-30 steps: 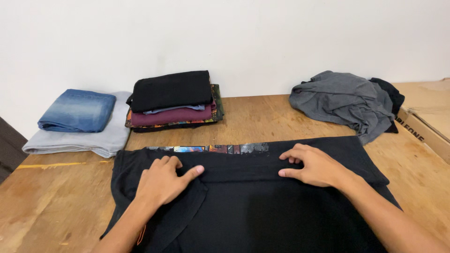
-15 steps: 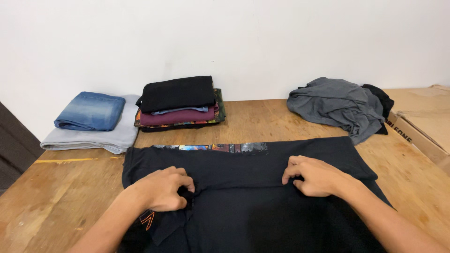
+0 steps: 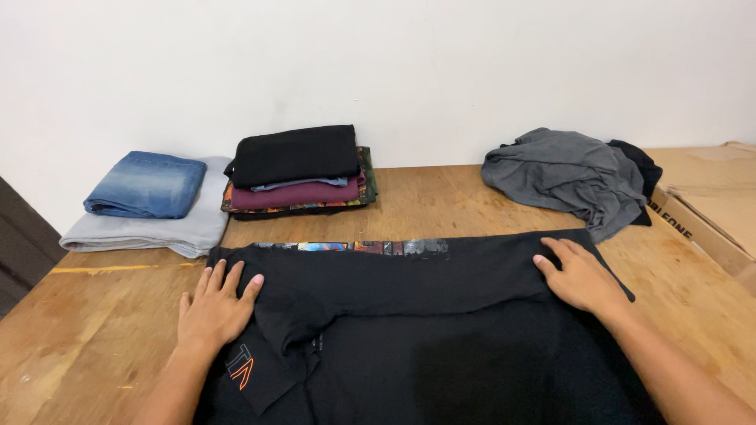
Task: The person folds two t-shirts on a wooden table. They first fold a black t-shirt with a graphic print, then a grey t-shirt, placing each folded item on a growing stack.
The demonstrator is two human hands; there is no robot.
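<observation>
A: Where's the black cotton T-shirt [image 3: 441,315] w/ the colourful print strip?

B: Spread on the wooden table [image 3: 441,197], near edge, top part folded over; left hand [image 3: 214,303] flat on its left side, fingers splayed, gripping nothing; right hand [image 3: 579,275] flat on the right side, palm down, also open.

A: And behind?

B: Folded blue jeans [image 3: 146,182] on grey cloth [image 3: 157,228] at left; stack of folded dark tops [image 3: 295,169] in the middle; crumpled grey garment [image 3: 563,177] at right; cardboard box [image 3: 709,212] beside it.

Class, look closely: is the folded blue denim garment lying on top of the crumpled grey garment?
No, the folded blue denim garment rests on a folded light grey garment at far left.
</observation>
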